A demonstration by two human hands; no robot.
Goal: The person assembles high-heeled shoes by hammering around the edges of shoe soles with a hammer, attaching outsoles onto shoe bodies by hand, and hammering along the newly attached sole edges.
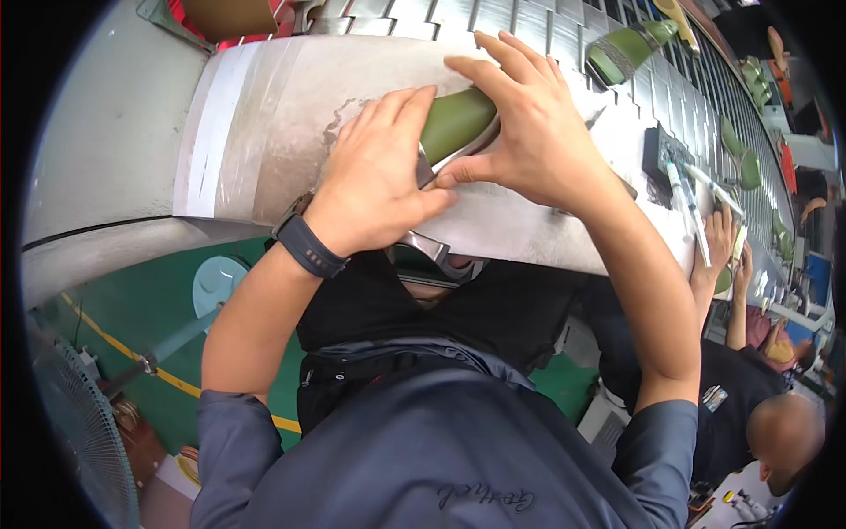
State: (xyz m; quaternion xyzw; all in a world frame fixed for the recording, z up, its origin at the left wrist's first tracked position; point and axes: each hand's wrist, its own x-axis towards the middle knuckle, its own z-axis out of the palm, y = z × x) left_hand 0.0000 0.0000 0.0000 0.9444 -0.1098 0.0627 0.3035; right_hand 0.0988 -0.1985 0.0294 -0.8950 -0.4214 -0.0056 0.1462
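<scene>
A smooth green shoe-shaped piece [460, 122], rounded at one end with a pale grey edge along its near side, lies over the light worktop between my hands. My left hand [374, 172], with a dark watch on its wrist, is closed along the piece's left side and covers that end. From the right, my right hand [538, 123] spans the rounded end with its fingers spread and stretched out. Its thumb rests by the grey edge. Beneath my left hand, a metal bracket [425, 245] shows at the worktop's front edge.
Slatted conveyor [529, 31] runs behind the worktop [291, 115], carrying another green shoe-shaped piece [630, 55] with a dark band. White pen-like sticks [692, 207] lie by a black holder [661, 152] at right. A co-worker [749, 423] sits close on that side. A fan [84, 432] stands lower left.
</scene>
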